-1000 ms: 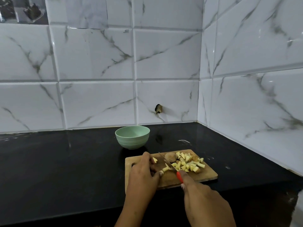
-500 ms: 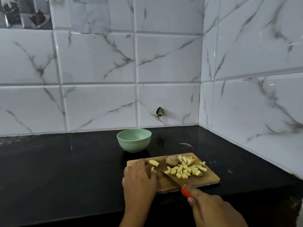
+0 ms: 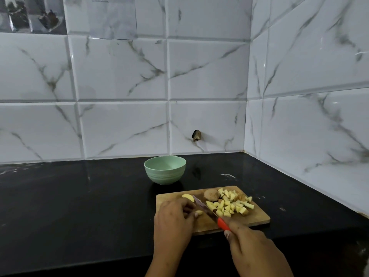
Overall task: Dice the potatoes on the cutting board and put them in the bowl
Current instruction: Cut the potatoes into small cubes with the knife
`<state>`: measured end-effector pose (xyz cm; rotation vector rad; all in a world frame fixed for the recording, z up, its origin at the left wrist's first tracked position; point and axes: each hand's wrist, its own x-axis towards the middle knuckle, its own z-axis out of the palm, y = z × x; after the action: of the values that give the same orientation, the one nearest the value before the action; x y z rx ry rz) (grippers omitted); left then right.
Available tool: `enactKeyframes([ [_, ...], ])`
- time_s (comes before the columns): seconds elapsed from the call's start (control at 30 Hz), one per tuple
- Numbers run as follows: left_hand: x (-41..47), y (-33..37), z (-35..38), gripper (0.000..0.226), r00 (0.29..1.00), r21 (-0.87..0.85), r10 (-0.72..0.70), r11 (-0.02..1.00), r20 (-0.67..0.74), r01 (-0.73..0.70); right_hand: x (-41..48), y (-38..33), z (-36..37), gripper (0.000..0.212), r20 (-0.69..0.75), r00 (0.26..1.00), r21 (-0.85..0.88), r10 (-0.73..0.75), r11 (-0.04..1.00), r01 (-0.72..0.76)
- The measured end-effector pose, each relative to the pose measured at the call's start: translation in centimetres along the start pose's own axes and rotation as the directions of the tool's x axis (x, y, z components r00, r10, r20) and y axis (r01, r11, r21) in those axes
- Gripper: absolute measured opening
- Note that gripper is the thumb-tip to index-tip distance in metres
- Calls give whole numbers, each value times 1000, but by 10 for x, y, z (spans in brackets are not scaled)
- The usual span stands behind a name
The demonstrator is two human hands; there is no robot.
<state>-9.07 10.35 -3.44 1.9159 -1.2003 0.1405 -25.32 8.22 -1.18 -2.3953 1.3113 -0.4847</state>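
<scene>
Head view: right grip (image 3: pixel 257 250) clasps knife (image 3: pixel 207 210) (red handle); left grip (image 3: pixel 173 222) holds potato piece (image 3: pixel 199 212) on cutting board (image 3: pixel 257 218).

Black glossy countertop (image 3: pixel 79 206) under and left of the left hand (image 3: pixel 173 222), with pale smears along its back edge. White grey-veined wall tiles (image 3: pixel 119 126) beyond the hand. Tiled side wall (image 3: pixel 309 116) to its right, joined at a corner. Dark chipped hole (image 3: pixel 196 135) in the back tiles, beyond the hand. Pale sheet (image 3: pixel 103 17) fixed high above. Soft glare on the right-hand tiles.
</scene>
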Motion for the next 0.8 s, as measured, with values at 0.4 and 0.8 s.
enactKeyframes([
  [0.4,-2,-3,4,21,998,-50,37,998,-59,-40,6,-18,-3,52,237,969,-153,63,988,-27],
  [0.8,-4,-2,1,20,999,-65,27,997,-18,-29,-1,-14,-5,49,197,976,-170,95,983,-62],
])
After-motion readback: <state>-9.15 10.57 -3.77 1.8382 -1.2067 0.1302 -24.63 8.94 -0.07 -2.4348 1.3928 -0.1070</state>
